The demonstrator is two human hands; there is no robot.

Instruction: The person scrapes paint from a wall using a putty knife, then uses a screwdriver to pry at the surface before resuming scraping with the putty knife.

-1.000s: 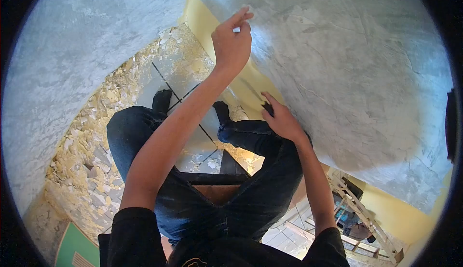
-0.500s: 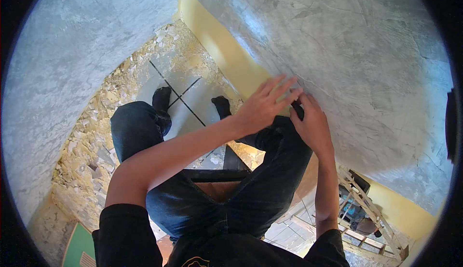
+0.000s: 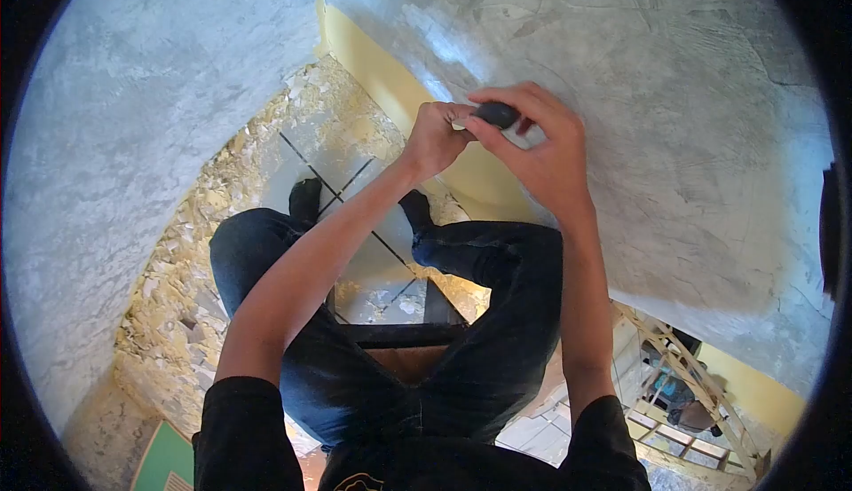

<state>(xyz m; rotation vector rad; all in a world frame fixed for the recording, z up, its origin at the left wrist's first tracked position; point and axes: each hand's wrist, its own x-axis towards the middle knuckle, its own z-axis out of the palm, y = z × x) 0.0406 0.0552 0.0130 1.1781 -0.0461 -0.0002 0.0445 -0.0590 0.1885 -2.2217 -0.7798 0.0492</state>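
In front of the wall, my right hand (image 3: 546, 141) grips a dark, rounded piece (image 3: 497, 115) that looks like a tool's black handle. Its thumb and fingers close around the handle from the right. My left hand (image 3: 435, 141) is closed at the other end, its fingertips touching or nearly touching my right thumb. Whatever part of the tool lies inside the left fingers is hidden, so its exact kind does not show. Both hands are raised above my bent knees (image 3: 497, 251), close to the grey wall (image 3: 674, 154) with its yellow lower band (image 3: 377, 56).
Peeled paint flakes (image 3: 177, 305) cover the floor along the left wall (image 3: 169, 92). Grey tiles (image 3: 355, 225) lie around my feet. I sit on a low dark-framed seat (image 3: 404, 336). A wooden ladder (image 3: 692, 367) stands behind at the right, with a person (image 3: 692, 416) beside it. A green board (image 3: 164, 460) is at lower left.
Both hands have risen away from my right knee toward the wall. My left hand has gone from spread fingers to a closed grip, and the black handle now shows clearly.
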